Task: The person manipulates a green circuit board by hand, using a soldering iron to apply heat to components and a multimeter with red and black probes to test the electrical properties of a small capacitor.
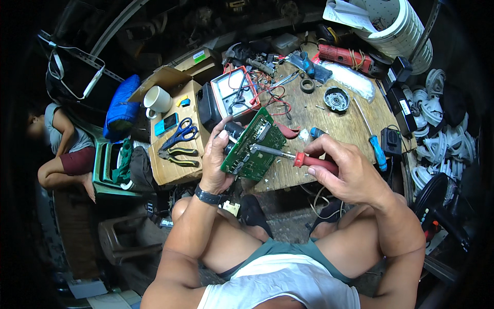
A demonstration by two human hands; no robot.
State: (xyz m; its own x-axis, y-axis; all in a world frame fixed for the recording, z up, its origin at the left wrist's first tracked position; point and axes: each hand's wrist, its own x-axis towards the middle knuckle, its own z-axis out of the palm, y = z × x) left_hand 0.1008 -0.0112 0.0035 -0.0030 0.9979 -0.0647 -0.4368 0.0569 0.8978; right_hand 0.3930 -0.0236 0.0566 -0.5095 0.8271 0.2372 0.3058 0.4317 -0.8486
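My left hand (215,159) grips a green circuit board (267,160) by its left edge and holds it tilted above the near edge of the table. Black cylindrical parts (234,130) stick out from the board beside my fingers. In my right hand (346,167) is a soldering iron (301,158) with a red handle, its fingers wrapped round the grip. The iron's metal tip reaches the face of the board; whether it touches is too small to tell. A dark red curved piece (288,131) lies just behind the board.
On cardboard at left lie blue scissors (180,135), yellow-black pliers (179,155), a blue multimeter-like device (166,124) and a white mug (157,101). A blue screwdriver (378,153), a round metal housing (336,99) and a red angle grinder (347,56) are at right. Another person (67,139) sits far left.
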